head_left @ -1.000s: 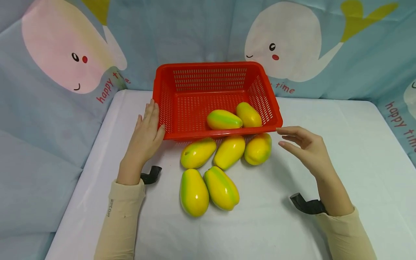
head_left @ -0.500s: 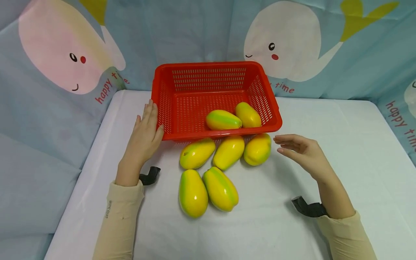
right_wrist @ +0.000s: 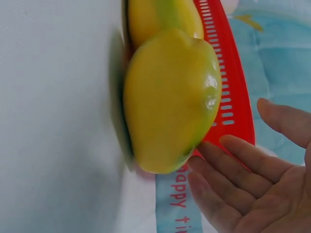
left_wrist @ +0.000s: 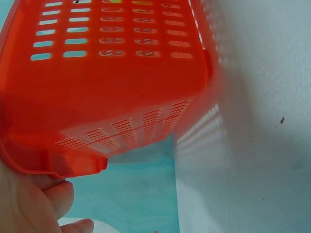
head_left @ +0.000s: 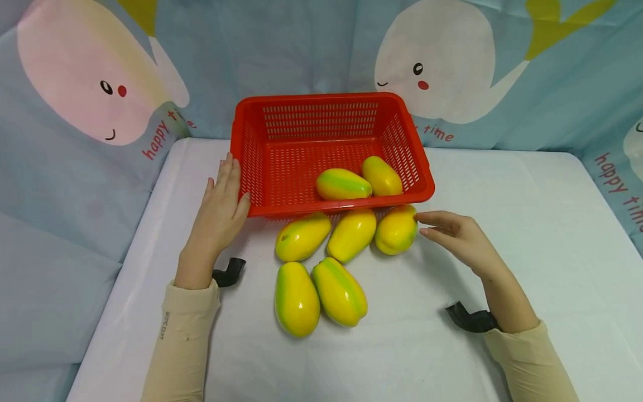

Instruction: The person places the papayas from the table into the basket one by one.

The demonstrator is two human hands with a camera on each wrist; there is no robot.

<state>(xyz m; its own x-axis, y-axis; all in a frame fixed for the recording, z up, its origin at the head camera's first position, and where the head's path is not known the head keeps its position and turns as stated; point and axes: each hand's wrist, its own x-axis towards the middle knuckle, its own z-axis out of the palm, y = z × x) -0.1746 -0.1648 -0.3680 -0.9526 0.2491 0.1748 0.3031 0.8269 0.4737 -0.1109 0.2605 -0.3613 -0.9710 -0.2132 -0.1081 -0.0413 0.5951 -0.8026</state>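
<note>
My left hand [head_left: 219,207] rests along the left rim of a red plastic basket [head_left: 321,146], its fingers straight; in the left wrist view some fingertips [left_wrist: 60,196] show just past the rim. Two yellow-green papayas lie in the basket's front right part, one on its side [head_left: 344,185] and one tilted by the right wall [head_left: 382,176]. My right hand [head_left: 459,237] holds nothing; its loosely extended fingertips are right at the rightmost papaya [head_left: 396,230] in front of the basket. In the right wrist view that papaya [right_wrist: 170,102] stands large beside the fingers.
Left of that papaya lie two more, a middle one [head_left: 353,234] and a left one [head_left: 303,237], by the basket's front wall. Nearer me are two others [head_left: 297,300] [head_left: 340,292] side by side. A whale-print curtain [head_left: 301,50] hangs behind the white table [head_left: 402,357].
My right hand has moved down from beside the basket's front right corner, then left to the rightmost papaya. My left hand has stayed at the basket rim.
</note>
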